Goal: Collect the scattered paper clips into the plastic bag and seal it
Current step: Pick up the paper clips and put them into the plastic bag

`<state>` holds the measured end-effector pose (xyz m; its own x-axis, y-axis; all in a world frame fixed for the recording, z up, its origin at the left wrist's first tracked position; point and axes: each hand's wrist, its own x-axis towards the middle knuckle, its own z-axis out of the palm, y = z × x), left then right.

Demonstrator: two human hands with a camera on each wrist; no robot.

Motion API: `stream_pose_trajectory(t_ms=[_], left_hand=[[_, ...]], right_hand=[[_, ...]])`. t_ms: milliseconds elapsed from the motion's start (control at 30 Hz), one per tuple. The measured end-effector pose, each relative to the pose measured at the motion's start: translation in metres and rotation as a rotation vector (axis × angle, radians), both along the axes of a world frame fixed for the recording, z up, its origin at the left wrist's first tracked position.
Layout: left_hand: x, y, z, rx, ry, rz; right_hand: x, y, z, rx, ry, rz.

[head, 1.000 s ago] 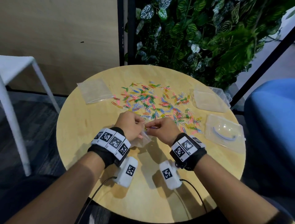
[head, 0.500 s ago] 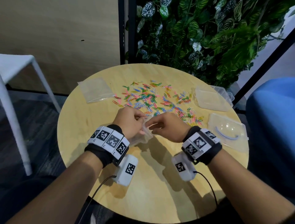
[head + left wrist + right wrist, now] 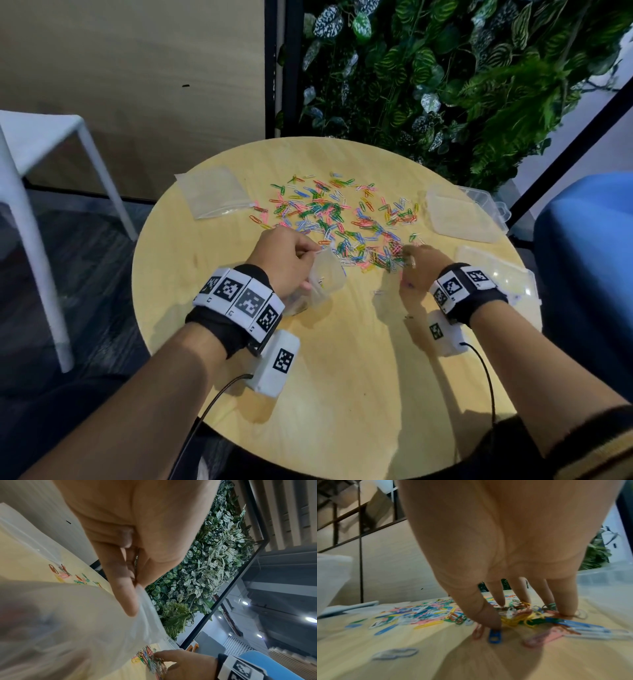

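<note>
Several coloured paper clips (image 3: 325,212) lie scattered over the back half of the round wooden table (image 3: 342,394). My left hand (image 3: 308,253) pinches the rim of a clear plastic bag (image 3: 325,277) between thumb and forefinger and holds its mouth up. In the left wrist view the bag (image 3: 85,615) hangs below that left hand (image 3: 135,586). My right hand (image 3: 407,258) is to the right of the bag. Its spread fingertips (image 3: 565,614) and thumb press down around a clump of clips (image 3: 518,619); the right hand (image 3: 522,615) grips nothing.
Spare clear bags (image 3: 212,198) lie at the table's back left. Clear plastic boxes (image 3: 459,216) and a lid (image 3: 496,277) sit along the right edge. One stray clip (image 3: 378,292) lies between my hands. A white stool (image 3: 34,137) stands left, a blue chair (image 3: 589,240) right.
My right hand has left the bag's mouth and moved right and forward onto the clip pile. My left hand still holds the bag and has tipped its mouth open.
</note>
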<state>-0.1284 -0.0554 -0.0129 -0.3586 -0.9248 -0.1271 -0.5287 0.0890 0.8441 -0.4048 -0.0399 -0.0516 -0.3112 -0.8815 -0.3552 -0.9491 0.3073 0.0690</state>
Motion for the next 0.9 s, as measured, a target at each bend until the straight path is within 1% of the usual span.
stream_pose_trajectory(t_ms=[100,133,200,333,367,433,467,533,567,600,633,667,700,733,833,900], left_hand=[[0.002,0.0,0.003,0.005,-0.01,-0.008],[0.002,0.001,0.004,0.008,-0.009,-0.008],[0.002,0.004,0.006,0.026,-0.008,-0.007],[0.001,0.006,0.005,0.074,-0.007,0.0],[0.001,0.005,0.003,0.081,-0.019,0.011],[0.0,0.002,-0.004,0.082,-0.039,0.022],[0.0,0.001,-0.007,0.077,-0.038,0.026],[-0.003,0.001,-0.013,0.084,-0.037,0.029],[-0.005,0.001,-0.016,0.093,-0.031,0.028],[-0.006,0.001,-0.017,0.099,-0.029,0.025],[-0.008,0.002,-0.017,0.097,-0.032,0.02],[-0.01,0.002,-0.017,0.088,-0.04,0.019],[-0.012,0.003,-0.016,0.073,-0.049,0.022],[-0.014,0.003,-0.015,0.059,-0.054,0.026],[-0.017,0.004,-0.013,0.072,-0.016,0.047],[-0.017,0.003,-0.012,0.08,0.014,0.068]], right_hand=[[0.01,-0.003,0.003,0.006,0.132,0.085],[0.014,-0.004,0.003,-0.006,0.158,0.086],[0.021,-0.005,0.004,-0.078,0.123,0.073],[0.022,-0.006,0.012,-0.222,-0.043,-0.005],[0.018,-0.006,0.015,-0.293,-0.121,-0.03],[0.009,-0.002,0.022,-0.43,-0.38,-0.184],[0.004,0.0,0.025,-0.49,-0.563,-0.287],[0.003,0.006,0.032,-0.572,-1.019,-0.468],[0.006,0.009,0.035,-0.574,-1.228,-0.508],[0.013,0.012,0.039,-0.547,-1.385,-0.517],[0.021,0.014,0.042,-0.499,-1.491,-0.506],[0.031,0.017,0.044,-0.447,-1.553,-0.481],[0.043,0.02,0.045,-0.404,-1.583,-0.452],[0.055,0.022,0.045,-0.383,-1.568,-0.422],[0.085,0.028,0.037,-0.416,-1.386,-0.281],[0.095,0.029,0.031,-0.407,-1.269,-0.193]])
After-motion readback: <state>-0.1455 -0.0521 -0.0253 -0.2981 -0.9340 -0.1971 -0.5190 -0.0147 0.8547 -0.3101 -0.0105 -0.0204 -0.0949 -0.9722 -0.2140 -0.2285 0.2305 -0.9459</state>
